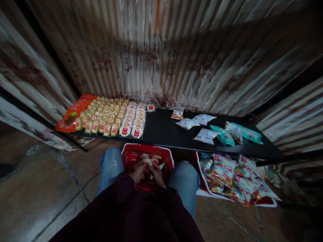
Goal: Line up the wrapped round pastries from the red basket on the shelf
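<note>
"What are our hands doing?"

"Our left hand (137, 171) and right hand (156, 173) are down in the red basket (168, 157), fingers bent around a round pack (148, 162) near its middle. We can't tell if either hand has a tight hold (it's dark in there)."

"So which step are we on?"

"We think we're picking out packs. The next move seems to call for a soft pinch, then a lift over the basket's front or back edge."

"Which way does our pack point?"

"It looks round, so we see no long way. Its flat side seems tipped, but it's too dim to be sure."

"And farther off?"

"Two rows of round packs (138, 121) run from the black shelf's (161, 131) front edge toward its back edge."
</note>
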Motion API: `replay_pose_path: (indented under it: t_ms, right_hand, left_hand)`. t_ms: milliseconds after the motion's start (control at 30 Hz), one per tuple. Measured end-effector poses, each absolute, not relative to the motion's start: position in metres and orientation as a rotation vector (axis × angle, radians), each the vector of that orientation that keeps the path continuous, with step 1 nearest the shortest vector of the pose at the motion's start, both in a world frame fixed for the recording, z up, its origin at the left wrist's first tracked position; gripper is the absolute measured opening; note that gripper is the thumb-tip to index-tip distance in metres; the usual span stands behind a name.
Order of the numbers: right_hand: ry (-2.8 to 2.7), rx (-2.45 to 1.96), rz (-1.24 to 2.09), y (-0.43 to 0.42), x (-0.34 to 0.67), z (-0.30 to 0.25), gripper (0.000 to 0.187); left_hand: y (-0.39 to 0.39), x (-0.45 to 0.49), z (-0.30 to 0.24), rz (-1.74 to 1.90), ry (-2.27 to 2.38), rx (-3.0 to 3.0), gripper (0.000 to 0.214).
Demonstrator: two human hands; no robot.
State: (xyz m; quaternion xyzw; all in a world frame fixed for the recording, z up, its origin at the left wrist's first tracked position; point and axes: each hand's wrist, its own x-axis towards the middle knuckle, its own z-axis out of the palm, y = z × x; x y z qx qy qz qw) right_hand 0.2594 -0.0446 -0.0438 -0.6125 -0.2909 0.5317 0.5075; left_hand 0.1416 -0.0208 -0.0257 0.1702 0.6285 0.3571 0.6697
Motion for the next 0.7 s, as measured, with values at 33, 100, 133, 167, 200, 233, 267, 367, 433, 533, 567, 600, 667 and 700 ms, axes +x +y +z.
replay_pose_path:
  t_ms: [33, 100, 133, 167, 200, 233, 267, 367, 433, 533, 567, 600, 667, 700]
  right_hand:
    - [-0.686, -1.481, 1.290, -0.044, 0.259, -0.042, 0.052]
    - [-0.685, -1.484, 1.311, -0.044, 0.258, -0.037, 0.053]
    - [-0.694, -1.479, 1.325, -0.043, 0.258, -0.035, 0.053]
    - [-0.705, -1.468, 1.340, -0.044, 0.257, -0.033, 0.054]
    - [-0.713, -1.455, 1.355, -0.044, 0.256, -0.031, 0.054]
    - [-0.719, -1.443, 1.366, -0.045, 0.255, -0.030, 0.054]
    - [-0.729, -1.433, 1.372, -0.045, 0.254, -0.029, 0.053]
    - [-0.793, -1.434, 1.378, -0.047, 0.250, -0.029, 0.053]
    - [-0.836, -1.448, 1.376, -0.047, 0.249, -0.031, 0.055]
    - [-0.867, -1.447, 1.361, -0.047, 0.249, -0.036, 0.055]
    - [-0.874, -1.441, 1.363, -0.047, 0.249, -0.037, 0.055]
    - [-0.878, -1.437, 1.370, -0.047, 0.250, -0.039, 0.054]
    - [-0.871, -1.446, 1.380, -0.047, 0.251, -0.041, 0.053]
    - [-0.862, -1.457, 1.371, -0.047, 0.252, -0.041, 0.052]
  left_hand:
    - [-0.021, 0.141, -0.025, 0.800, 1.411, 0.385, 0.012]
    - [-0.021, 0.141, -0.023, 0.790, 1.398, 0.388, 0.012]
    - [-0.022, 0.141, -0.023, 0.785, 1.392, 0.384, 0.012]
    - [-0.022, 0.140, -0.023, 0.781, 1.386, 0.374, 0.014]
    - [-0.023, 0.140, -0.023, 0.778, 1.379, 0.359, 0.016]
    - [-0.023, 0.140, -0.023, 0.777, 1.372, 0.341, 0.018]
    - [-0.023, 0.140, -0.024, 0.776, 1.365, 0.321, 0.021]
    - [-0.024, 0.140, -0.027, 0.757, 1.343, 0.267, 0.030]
    - [-0.024, 0.140, -0.030, 0.735, 1.342, 0.240, 0.033]
    - [-0.024, 0.139, -0.033, 0.728, 1.381, 0.205, 0.029]
    - [-0.023, 0.139, -0.034, 0.730, 1.398, 0.192, 0.026]
    - [-0.023, 0.139, -0.034, 0.732, 1.411, 0.178, 0.023]
    - [-0.023, 0.138, -0.035, 0.738, 1.427, 0.150, 0.018]
    - [-0.023, 0.137, -0.035, 0.745, 1.431, 0.135, 0.015]
